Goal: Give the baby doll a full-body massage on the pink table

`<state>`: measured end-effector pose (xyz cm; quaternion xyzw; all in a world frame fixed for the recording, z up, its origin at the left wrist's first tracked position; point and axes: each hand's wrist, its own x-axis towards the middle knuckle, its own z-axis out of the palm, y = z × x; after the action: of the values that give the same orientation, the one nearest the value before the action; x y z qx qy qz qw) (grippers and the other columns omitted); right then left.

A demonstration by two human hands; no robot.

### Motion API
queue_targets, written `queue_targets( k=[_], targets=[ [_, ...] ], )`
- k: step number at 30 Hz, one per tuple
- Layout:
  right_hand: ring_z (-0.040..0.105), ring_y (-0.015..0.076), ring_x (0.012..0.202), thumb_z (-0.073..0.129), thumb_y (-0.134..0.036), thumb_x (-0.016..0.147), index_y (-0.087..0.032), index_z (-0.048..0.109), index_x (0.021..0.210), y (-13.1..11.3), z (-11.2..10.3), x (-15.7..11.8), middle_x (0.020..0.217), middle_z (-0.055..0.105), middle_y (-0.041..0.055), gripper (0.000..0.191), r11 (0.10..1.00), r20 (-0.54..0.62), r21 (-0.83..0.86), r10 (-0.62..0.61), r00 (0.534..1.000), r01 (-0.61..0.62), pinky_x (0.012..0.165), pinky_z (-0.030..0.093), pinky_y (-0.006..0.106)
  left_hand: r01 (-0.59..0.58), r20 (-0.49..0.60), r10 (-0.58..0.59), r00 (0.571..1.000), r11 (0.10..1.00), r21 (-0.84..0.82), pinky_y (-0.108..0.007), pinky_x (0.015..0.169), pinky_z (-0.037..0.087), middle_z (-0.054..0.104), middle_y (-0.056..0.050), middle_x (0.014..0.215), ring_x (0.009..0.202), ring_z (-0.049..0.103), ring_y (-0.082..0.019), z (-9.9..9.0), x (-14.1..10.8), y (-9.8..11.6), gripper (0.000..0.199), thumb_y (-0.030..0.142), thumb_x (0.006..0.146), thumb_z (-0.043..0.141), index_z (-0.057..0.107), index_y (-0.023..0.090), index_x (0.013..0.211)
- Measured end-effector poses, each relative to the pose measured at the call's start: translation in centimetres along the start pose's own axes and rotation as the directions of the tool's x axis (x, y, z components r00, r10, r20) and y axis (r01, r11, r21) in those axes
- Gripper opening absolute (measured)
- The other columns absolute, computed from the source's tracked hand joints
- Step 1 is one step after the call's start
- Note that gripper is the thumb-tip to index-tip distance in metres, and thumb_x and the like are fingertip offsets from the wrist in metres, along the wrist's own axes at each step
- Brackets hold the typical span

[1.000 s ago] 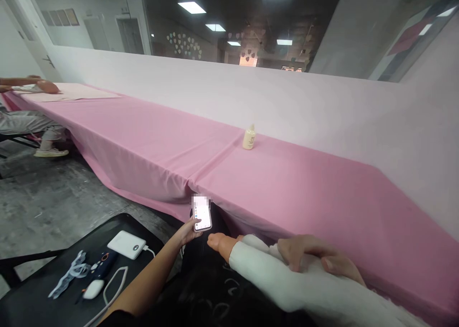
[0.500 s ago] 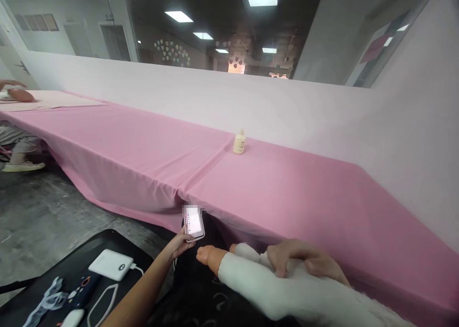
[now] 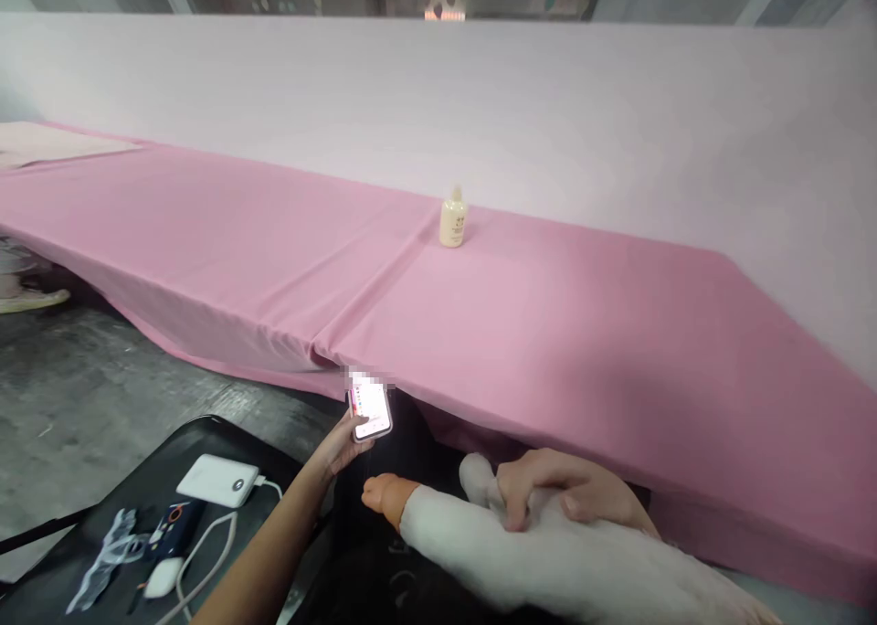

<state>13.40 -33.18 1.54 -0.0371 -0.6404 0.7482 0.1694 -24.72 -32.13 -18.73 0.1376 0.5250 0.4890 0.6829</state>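
My left hand (image 3: 344,444) is closed around a smartphone (image 3: 372,413) with a lit screen, just below the table's front edge. The thumb lies over the lower part of the screen. Across my lap lies a baby doll (image 3: 472,538) in white clothing, with one bare orange-toned foot pointing left. My right hand (image 3: 572,490) is wrapped over the doll's legs, fingers curled into the white cloth. The doll's upper body is largely out of view.
A cream bottle (image 3: 453,221) stands on the pink-covered table (image 3: 582,333) by the white wall. To my left, a black chair (image 3: 212,433) holds a white power bank (image 3: 217,481) with a cable, a dark blue item (image 3: 174,526) and a clear strap (image 3: 113,552). Another person's shoe (image 3: 34,300) shows far left.
The view has tilted down and turned, so the wall window mostly leaves the frame. The other person's hand at far left is out of sight. Both my hands keep their holds.
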Motion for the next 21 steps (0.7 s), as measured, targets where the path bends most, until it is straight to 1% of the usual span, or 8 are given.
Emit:
queue_targets(
  k=[2, 3, 6, 8, 11, 13, 18, 21],
  targets=[
    [0.057, 0.0230, 0.082, 0.060, -0.059, 0.078, -0.030, 0.074, 0.106, -0.1, 0.4, 0.5, 0.092, 0.067, 0.0031, 0.043, 0.997, -0.086, 0.080, 0.006, 0.996, 0.001, 0.077, 0.041, 0.036, 0.028, -0.028, -0.028, 0.999, 1.000, -0.004, -0.023, 0.056, 0.055, 0.070, -0.009, 0.101, 0.079, 0.071, -0.019, 0.0, -0.5, -0.1, 0.045, 0.019, 0.082, 0.066, 0.051, 0.017, 0.125],
    [0.057, 0.0228, 0.083, 0.061, -0.057, 0.079, -0.028, 0.075, 0.106, -0.2, 0.5, 0.7, 0.091, 0.067, 0.0040, 0.042, 0.995, -0.087, 0.100, 0.039, 0.995, -0.030, 0.079, 0.042, 0.036, 0.040, -0.040, -0.040, 0.998, 0.999, -0.004, -0.023, 0.055, 0.056, 0.070, -0.010, 0.101, 0.078, 0.071, -0.019, -0.1, -0.8, -0.2, 0.043, 0.021, 0.084, 0.064, 0.052, 0.016, 0.124],
    [0.058, 0.0214, 0.084, 0.065, -0.054, 0.079, -0.025, 0.075, 0.108, -0.4, 0.2, 0.9, 0.092, 0.068, 0.0044, 0.042, 0.988, -0.082, 0.153, 0.038, 0.996, -0.026, 0.079, 0.042, 0.033, 0.049, -0.072, -0.047, 0.996, 0.999, 0.024, -0.022, 0.055, 0.056, 0.070, -0.010, 0.102, 0.077, 0.071, -0.019, -0.3, -1.7, -0.3, 0.045, 0.023, 0.083, 0.066, 0.052, 0.016, 0.126],
    [0.059, 0.0224, 0.088, 0.063, -0.052, 0.082, -0.024, 0.075, 0.110, -0.6, -0.2, 0.9, 0.095, 0.069, 0.0063, 0.042, 0.985, -0.071, 0.168, 0.057, 0.996, -0.044, 0.081, 0.043, 0.033, 0.042, -0.067, -0.038, 0.997, 0.997, 0.066, -0.023, 0.059, 0.057, 0.070, -0.009, 0.105, 0.081, 0.071, -0.020, -0.4, -2.4, -0.3, 0.057, 0.016, 0.076, 0.071, 0.051, 0.019, 0.130],
    [0.060, 0.0233, 0.089, 0.059, -0.051, 0.086, -0.021, 0.074, 0.111, -0.8, -0.8, 1.0, 0.097, 0.069, 0.0095, 0.042, 0.984, -0.054, 0.157, 0.091, 0.994, -0.082, 0.082, 0.043, 0.035, 0.039, -0.019, -0.037, 0.999, 0.993, 0.113, -0.025, 0.066, 0.059, 0.070, -0.008, 0.112, 0.093, 0.071, -0.023, -0.5, -3.3, -0.3, 0.081, 0.000, 0.061, 0.075, 0.048, 0.022, 0.134],
    [0.060, 0.0230, 0.088, 0.058, -0.051, 0.087, -0.019, 0.074, 0.111, -0.9, -1.3, 1.3, 0.097, 0.069, 0.0101, 0.043, 0.983, -0.051, 0.159, 0.102, 0.993, -0.093, 0.083, 0.043, 0.035, 0.039, -0.014, -0.038, 0.999, 0.992, 0.121, -0.024, 0.066, 0.059, 0.070, -0.008, 0.113, 0.095, 0.071, -0.025, -0.5, -3.7, -0.4, 0.087, -0.003, 0.057, 0.075, 0.047, 0.023, 0.135],
    [0.059, 0.0209, 0.087, 0.058, -0.051, 0.087, -0.024, 0.073, 0.113, 0.0, -2.3, 1.9, 0.098, 0.070, 0.0058, 0.041, 0.989, 0.014, 0.137, 0.048, 0.999, -0.050, 0.080, 0.043, 0.033, 0.046, -0.072, -0.037, 0.997, 0.991, 0.128, -0.022, 0.057, 0.058, 0.069, -0.010, 0.111, 0.083, 0.072, -0.021, -0.6, -3.6, -0.9, 0.070, 0.013, 0.072, 0.075, 0.046, 0.022, 0.135],
    [0.058, 0.0206, 0.084, 0.058, -0.052, 0.085, -0.026, 0.073, 0.112, 0.5, -2.6, 2.0, 0.096, 0.070, 0.0046, 0.040, 0.991, 0.018, 0.122, 0.059, 0.998, -0.060, 0.077, 0.042, 0.033, 0.053, -0.077, -0.043, 0.996, 0.989, 0.135, -0.021, 0.054, 0.057, 0.069, -0.009, 0.110, 0.080, 0.072, -0.020, -0.8, -3.5, -1.1, 0.067, 0.015, 0.073, 0.074, 0.047, 0.022, 0.134]
  ],
)
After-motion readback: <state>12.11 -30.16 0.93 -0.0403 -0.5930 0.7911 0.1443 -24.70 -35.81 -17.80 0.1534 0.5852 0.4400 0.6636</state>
